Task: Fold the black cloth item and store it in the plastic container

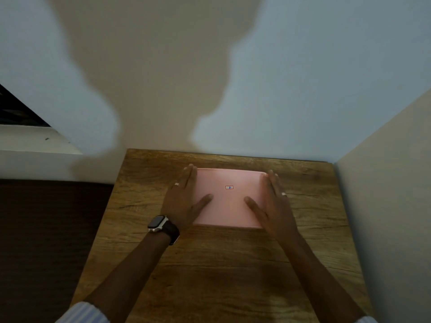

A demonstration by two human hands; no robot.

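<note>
While both hands frame it, pink container (229, 198): sits lid-up on the far half of the wooden table (210, 264), close to the wall; a small red-edged sticker (229, 187) lies near the middle of its lid.
Left hand (186, 201): laid flat along the container's left edge, fingers straight and together, pointing away from the person; the thumb spreads inward and rests on the lid.
Left grip: open-palmed, pressing against side and top, not curled round anything.
Right hand (274, 203): mirrors the left along the right edge, fingers extended forward, thumb angled inward on the lid.
Right grip: likewise flat and spread, closed on nothing.
Forearms: both reach forward from the lower edge, converging slightly toward the container; striped cuffs (86, 313) show at the bottom.
Wrist: a watch (159, 223) with a dark strap on the left.
Rings: one on each hand.
Black cloth: cannot be seen; whether it lies under the lid cannot be told.
Wall: carries the person's shadow.
</note>
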